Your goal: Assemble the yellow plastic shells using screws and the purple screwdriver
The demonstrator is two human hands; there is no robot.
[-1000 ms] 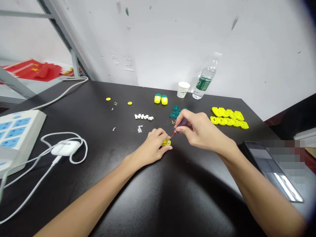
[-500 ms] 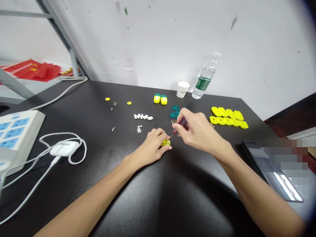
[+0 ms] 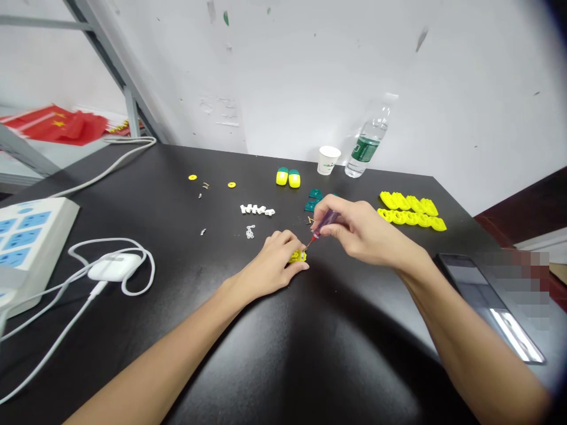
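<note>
Yellow plastic part [image 3: 297, 256] sits at centre frame on the black table [image 3: 230, 336], left hand [image 3: 274, 261] clamped over it and pinning it down. Right hand [image 3: 349, 231] pinches a purple-handled precision screwdriver [image 3: 325, 225] near the shaft, tip at the part's edge — firm pinning and this short grip favour steady control.

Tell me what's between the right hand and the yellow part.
In the head view, the red-collared shaft of a small purple-handled screwdriver, held in the right hand, reaches to the yellow part gripped by the left hand.
</note>
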